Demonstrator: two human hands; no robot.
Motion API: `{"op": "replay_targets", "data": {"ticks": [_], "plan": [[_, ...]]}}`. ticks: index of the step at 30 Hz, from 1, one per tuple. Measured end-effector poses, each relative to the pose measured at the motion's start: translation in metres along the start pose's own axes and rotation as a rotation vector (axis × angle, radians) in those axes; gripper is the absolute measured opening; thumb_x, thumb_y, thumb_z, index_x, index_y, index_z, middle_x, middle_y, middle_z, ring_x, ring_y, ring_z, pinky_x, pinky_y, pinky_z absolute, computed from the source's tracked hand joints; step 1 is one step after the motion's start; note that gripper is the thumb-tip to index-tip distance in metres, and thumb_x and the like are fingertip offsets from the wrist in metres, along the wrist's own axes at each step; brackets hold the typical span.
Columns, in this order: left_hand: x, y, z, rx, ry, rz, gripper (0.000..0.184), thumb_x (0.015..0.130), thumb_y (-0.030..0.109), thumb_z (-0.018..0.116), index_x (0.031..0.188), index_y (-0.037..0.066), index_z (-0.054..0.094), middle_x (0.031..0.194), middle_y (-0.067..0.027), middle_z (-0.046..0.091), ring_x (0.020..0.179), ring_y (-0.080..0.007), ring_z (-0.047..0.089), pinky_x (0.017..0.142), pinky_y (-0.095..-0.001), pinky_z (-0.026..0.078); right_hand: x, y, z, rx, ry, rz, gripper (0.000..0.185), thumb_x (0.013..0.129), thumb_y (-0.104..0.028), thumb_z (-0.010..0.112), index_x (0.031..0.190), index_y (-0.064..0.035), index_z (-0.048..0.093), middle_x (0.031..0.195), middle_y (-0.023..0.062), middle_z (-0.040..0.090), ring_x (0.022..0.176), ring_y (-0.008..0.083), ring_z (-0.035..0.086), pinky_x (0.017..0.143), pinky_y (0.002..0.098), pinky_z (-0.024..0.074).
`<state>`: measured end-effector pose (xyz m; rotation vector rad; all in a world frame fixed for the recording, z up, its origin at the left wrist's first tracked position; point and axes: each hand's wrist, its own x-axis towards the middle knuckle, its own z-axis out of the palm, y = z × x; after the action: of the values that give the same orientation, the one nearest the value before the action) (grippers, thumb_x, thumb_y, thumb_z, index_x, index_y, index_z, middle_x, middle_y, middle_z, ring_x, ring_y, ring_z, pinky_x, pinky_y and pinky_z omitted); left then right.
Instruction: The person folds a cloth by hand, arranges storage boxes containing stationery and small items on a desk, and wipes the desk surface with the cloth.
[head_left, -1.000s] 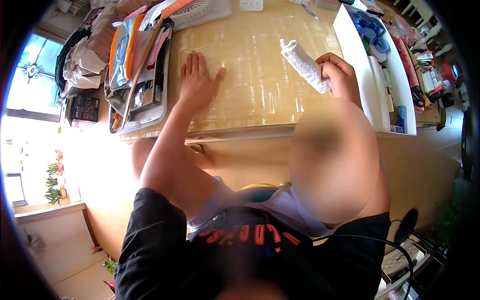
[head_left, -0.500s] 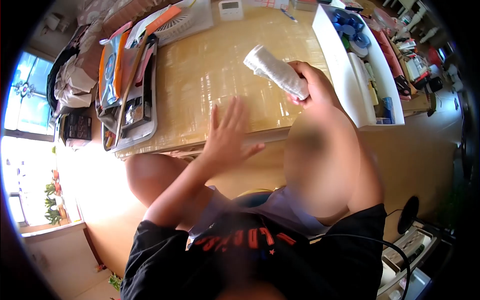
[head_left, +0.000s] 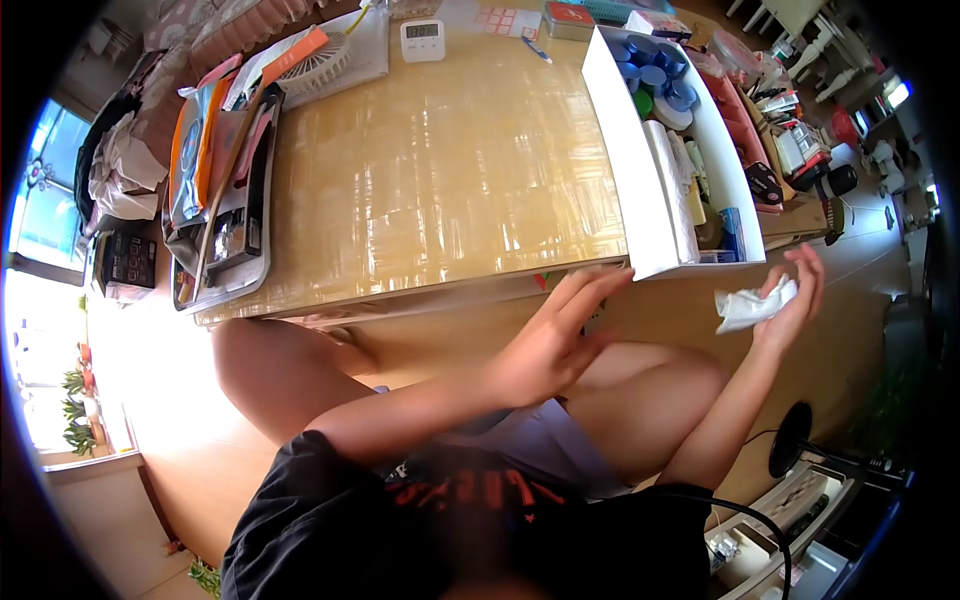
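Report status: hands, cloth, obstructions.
Left hand open, nothing visible in it. Right hand holding white cloth, off the table. White box close by.

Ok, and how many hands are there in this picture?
2. The left hand is open, near the table; the right hand holds a white cloth, off the near end of the white box. No other shows.

Right hand (head_left: pixel 795 300): a crumpled white cloth (head_left: pixel 748 308) is held near the box's front end.
Left hand (head_left: pixel 550 345): held open above the lap.
White box (head_left: pixel 612 130): packed with blue lids (head_left: pixel 652 76).
Table (head_left: pixel 430 170): topped by a timer (head_left: pixel 422 41), a blue pen (head_left: pixel 537 50) and, at left, a loaded tray (head_left: pixel 262 262).
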<state>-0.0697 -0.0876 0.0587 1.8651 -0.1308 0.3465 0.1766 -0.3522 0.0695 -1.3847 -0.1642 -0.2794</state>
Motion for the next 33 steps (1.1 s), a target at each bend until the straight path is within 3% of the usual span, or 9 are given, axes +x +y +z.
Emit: {"op": "replay_targets", "data": {"ticks": [2, 5, 6, 9, 13, 14, 22, 27, 33], "plan": [[0.021, 0.012, 0.016, -0.078, 0.063, -0.08, 0.077, 0.101, 0.028, 0.066, 0.16, 0.002, 0.024, 0.161, -0.0252, 0.027, 0.148, -0.0348, 0.034, 0.124, -0.046, 0.02, 0.001, 0.012, -0.007, -0.107, 0.015, 0.226, 0.05, 0.101, -0.049, 0.051, 0.124, -0.0071, 0.063, 0.112, 0.0068, 0.066, 0.053, 0.0124, 0.048, 0.047, 0.0256, 0.0377], [0.056, 0.007, 0.047, -0.049, 0.247, -0.193, 0.099, 0.097, 0.042, 0.069, 0.162, -0.002, 0.009, 0.165, -0.0296, 0.015, 0.156, -0.0377, 0.015, 0.126, -0.0444, 0.017, -0.011, 0.027, 0.004, -0.172, -0.036, 0.497, 0.068, 0.094, -0.073, 0.048, 0.118, -0.0118, 0.064, 0.093, 0.0045, 0.068, 0.058, 0.0146, 0.059, 0.045, 0.0264, 0.0391], [0.069, -0.004, 0.053, -0.102, 0.265, -0.234, 0.109, 0.095, 0.049, 0.069, 0.161, -0.005, 0.0, 0.167, -0.0311, 0.008, 0.158, -0.0355, 0.007, 0.127, -0.0419, 0.012, -0.015, 0.033, 0.006, -0.156, -0.132, 0.542, 0.067, 0.094, -0.072, 0.049, 0.116, -0.0112, 0.064, 0.088, 0.005, 0.067, 0.058, 0.0148, 0.06, 0.045, 0.0265, 0.0392], [0.094, -0.037, 0.065, -0.249, 0.345, -0.322, 0.103, 0.092, 0.036, 0.071, 0.16, -0.007, 0.006, 0.153, -0.027, 0.037, 0.14, -0.0311, 0.041, 0.116, -0.0376, 0.033, -0.022, 0.033, 0.018, -0.313, -0.316, 0.499, 0.063, 0.094, -0.067, 0.053, 0.115, -0.0088, 0.064, 0.082, 0.0077, 0.068, 0.059, 0.0174, 0.061, 0.048, 0.0285, 0.0425], [0.103, -0.038, 0.056, -0.504, 0.251, -0.285, 0.102, 0.086, 0.033, 0.075, 0.157, -0.012, 0.016, 0.151, -0.0313, 0.041, 0.14, -0.0326, 0.043, 0.116, -0.0377, 0.035, -0.023, 0.048, 0.015, -0.158, -0.172, 0.601, 0.051, 0.094, -0.05, 0.056, 0.115, -0.0047, 0.064, 0.09, 0.0116, 0.071, 0.061, 0.021, 0.063, 0.06, 0.0332, 0.048], [0.103, -0.05, 0.063, -0.468, 0.321, -0.238, 0.1, 0.085, 0.03, 0.075, 0.157, -0.011, 0.02, 0.139, -0.0271, 0.052, 0.126, -0.0272, 0.053, 0.107, -0.0353, 0.042, -0.025, 0.048, 0.018, -0.095, -0.134, 0.585, 0.044, 0.091, -0.044, 0.058, 0.11, -0.0049, 0.064, 0.087, 0.0099, 0.068, 0.061, 0.0194, 0.06, 0.06, 0.0334, 0.0482], [0.067, -0.043, 0.015, -0.612, 0.093, -0.278, 0.096, 0.091, 0.021, 0.072, 0.16, -0.007, 0.011, 0.147, -0.019, 0.047, 0.136, -0.0262, 0.046, 0.112, -0.0375, 0.039, -0.071, 0.033, 0.037, -0.091, -0.174, 0.438, 0.021, 0.088, -0.027, 0.063, 0.09, -0.0067, 0.058, 0.066, 0.0044, 0.056, 0.048, 0.0164, 0.053, 0.039, 0.0318, 0.0433], [0.017, -0.023, -0.022, -0.436, 0.119, -0.303, 0.09, 0.095, 0.021, 0.068, 0.161, -0.005, 0.013, 0.152, -0.02, 0.043, 0.141, -0.0258, 0.044, 0.116, -0.0381, 0.036, -0.117, -0.002, 0.069, -0.178, -0.387, 0.451, 0.022, 0.092, -0.02, 0.059, 0.104, -0.0016, 0.062, 0.092, 0.0041, 0.059, 0.082, 0.0136, 0.055, 0.071, 0.0297, 0.0467], [-0.065, -0.013, -0.031, -0.16, 0.221, -0.34, 0.093, 0.097, 0.032, 0.07, 0.158, -0.01, 0.014, 0.162, -0.0283, 0.031, 0.153, -0.0332, 0.028, 0.124, -0.0389, 0.023, -0.146, 0.001, 0.086, -0.166, -0.571, 0.236, 0.024, 0.09, -0.017, 0.059, 0.101, 0.0039, 0.064, 0.085, 0.0022, 0.06, 0.078, 0.0111, 0.053, 0.067, 0.0296, 0.0439]]}}
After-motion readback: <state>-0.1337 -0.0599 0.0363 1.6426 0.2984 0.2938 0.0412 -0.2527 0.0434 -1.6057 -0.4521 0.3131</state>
